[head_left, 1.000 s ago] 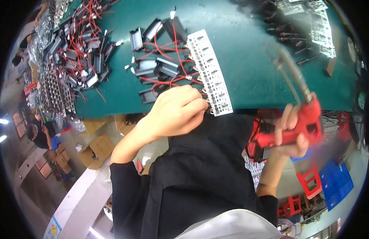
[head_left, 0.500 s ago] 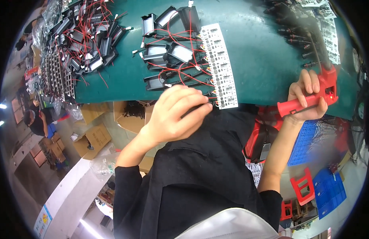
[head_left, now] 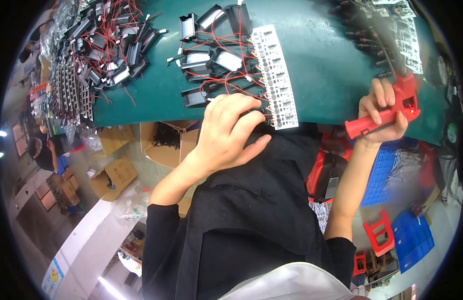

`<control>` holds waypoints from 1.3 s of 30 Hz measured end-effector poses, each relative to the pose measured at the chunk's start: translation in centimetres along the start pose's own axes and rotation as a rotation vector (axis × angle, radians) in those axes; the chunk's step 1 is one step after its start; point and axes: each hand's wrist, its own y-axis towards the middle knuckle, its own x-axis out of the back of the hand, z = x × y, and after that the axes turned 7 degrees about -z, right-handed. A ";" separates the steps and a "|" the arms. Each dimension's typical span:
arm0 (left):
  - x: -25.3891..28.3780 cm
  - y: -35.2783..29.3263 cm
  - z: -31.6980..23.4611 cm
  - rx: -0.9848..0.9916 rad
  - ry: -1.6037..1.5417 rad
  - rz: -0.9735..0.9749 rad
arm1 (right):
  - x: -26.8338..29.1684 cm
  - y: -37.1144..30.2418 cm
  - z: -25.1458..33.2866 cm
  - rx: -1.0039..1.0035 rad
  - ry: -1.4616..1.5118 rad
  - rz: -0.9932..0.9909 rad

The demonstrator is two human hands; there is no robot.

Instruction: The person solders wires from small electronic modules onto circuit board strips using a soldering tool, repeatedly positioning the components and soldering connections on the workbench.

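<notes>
A long white circuit-board strip (head_left: 275,80) lies near the table's front edge, its lower end by the edge. Red and dark wires join its left side to several black plastic cases (head_left: 195,59). My left hand (head_left: 230,131) is over the lower wires, left of the strip, fingers bent and thumb well apart. Nothing shows between finger and thumb; the fingertips are close to the lowest wires. At the right, my right hand (head_left: 384,114) is wrapped round the handle of a red gun-shaped tool (head_left: 405,95) with a small red light. Its far end is blurred.
Loose black cases with red wires (head_left: 116,45) are heaped at the far left, beside stacked dark strips (head_left: 70,92). More white boards (head_left: 411,42) with dark parts lie at the far right. An open cardboard box (head_left: 164,145) stands below the table's front edge.
My left hand's thumb has spread away from its fingers, and the hand has risen slightly. The right hand and red tool have shifted a little left. The strip appears slightly higher.
</notes>
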 end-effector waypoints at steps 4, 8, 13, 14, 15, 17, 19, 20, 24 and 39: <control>0.2 -0.3 0.2 0.023 0.042 0.002 | 0.2 0.1 0.0 0.008 0.006 0.001; 0.0 -0.5 0.4 0.015 0.005 -0.036 | 0.1 0.2 -0.1 0.002 0.006 0.006; -0.7 0.6 -1.2 -0.003 0.031 0.070 | -0.5 0.3 -0.3 -0.011 0.009 -0.002; -1.4 0.8 -1.8 0.016 0.054 0.110 | -0.4 0.0 -0.1 0.007 0.005 -0.022; -2.6 0.8 -1.8 0.029 0.090 0.099 | -0.4 -0.1 -0.2 0.011 -0.008 -0.036; -3.8 0.4 -1.0 0.040 0.150 0.073 | -0.5 0.2 -0.5 0.010 -0.007 -0.026; -4.0 -0.4 -0.8 -0.028 0.145 -0.032 | -0.6 -0.2 -0.3 0.013 -0.036 -0.117; -4.0 -0.7 -1.0 -0.025 0.161 -0.040 | -0.7 -0.6 -0.1 0.006 -0.027 -0.104; -2.6 0.5 -0.4 -0.185 0.114 -0.156 | -0.6 -0.5 -0.1 0.030 -0.021 -0.069; 28.0 6.6 9.7 0.213 -1.183 -0.811 | 0.3 -0.4 0.0 -0.007 0.000 -0.074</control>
